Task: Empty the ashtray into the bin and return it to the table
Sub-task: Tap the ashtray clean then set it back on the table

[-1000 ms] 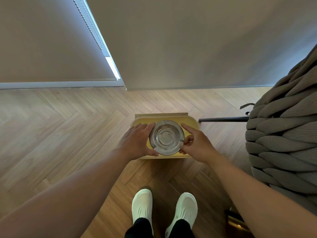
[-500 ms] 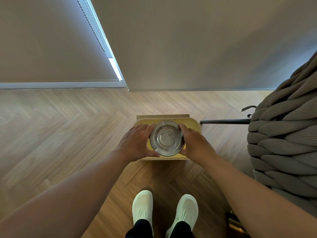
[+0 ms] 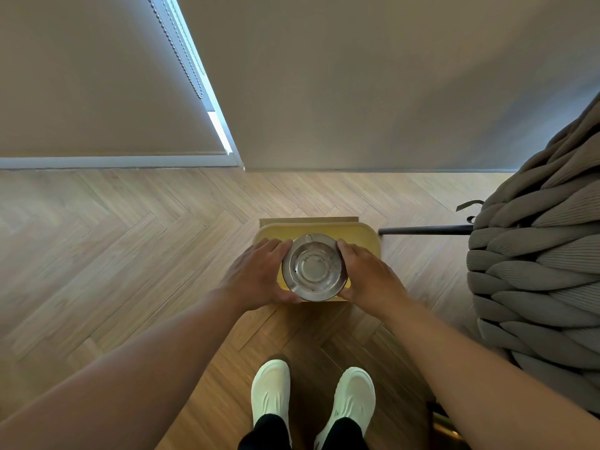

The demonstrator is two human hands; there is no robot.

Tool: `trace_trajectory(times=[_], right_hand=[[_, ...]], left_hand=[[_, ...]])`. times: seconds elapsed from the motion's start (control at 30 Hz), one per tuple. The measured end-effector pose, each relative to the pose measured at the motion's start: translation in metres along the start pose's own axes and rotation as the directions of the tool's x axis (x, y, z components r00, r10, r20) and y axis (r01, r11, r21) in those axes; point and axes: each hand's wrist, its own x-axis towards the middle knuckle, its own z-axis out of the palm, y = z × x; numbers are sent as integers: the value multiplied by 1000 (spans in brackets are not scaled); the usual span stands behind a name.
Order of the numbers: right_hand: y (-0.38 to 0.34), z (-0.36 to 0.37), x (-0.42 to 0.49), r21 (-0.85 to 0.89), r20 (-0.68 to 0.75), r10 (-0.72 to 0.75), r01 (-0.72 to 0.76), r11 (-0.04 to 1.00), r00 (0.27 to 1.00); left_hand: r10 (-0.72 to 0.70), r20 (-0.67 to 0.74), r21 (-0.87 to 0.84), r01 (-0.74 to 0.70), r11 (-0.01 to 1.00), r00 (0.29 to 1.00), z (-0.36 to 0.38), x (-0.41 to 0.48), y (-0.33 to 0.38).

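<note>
While you look straight down, your two bare hands cup a round, shallow, clear glass ashtray (image 3: 313,268) between them. Your left hand (image 3: 256,276) wraps its left edge, fingers curled over the far rim and thumb under the near rim. Your right hand (image 3: 367,276) presses the opposite edge the same way, so the ashtray is grasped from both sides, mouth facing up. A few dark specks dot its base. Directly beneath the grip sits a yellow rectangular bin with rounded corners (image 3: 363,237) on the herringbone wood floor (image 3: 130,241). Nearer you than the grip stand your white shoes (image 3: 313,397). To the right of the grip rises a chunky, grey-brown knitted chair (image 3: 535,271), with a thin black rod (image 3: 425,229) reaching from it toward the bin.
</note>
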Motion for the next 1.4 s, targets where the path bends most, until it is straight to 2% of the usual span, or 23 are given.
trace_trajectory(times=[0.73,1.03,1.4], right_hand=[[-20,-43,-22,-30,-21,-1,0,1000,1000],[-37,-61,-50,0,1,7,-7,1000,1000],[-76,-120,-105,34,12,26,-27,999,1000]], left_hand=[[0,-30,35,1,999,1000,-35,-13,26],[-23,12,37,23,999,1000,-54,-36,47],[-44,30,18,43,999,999,-117,-80,98]])
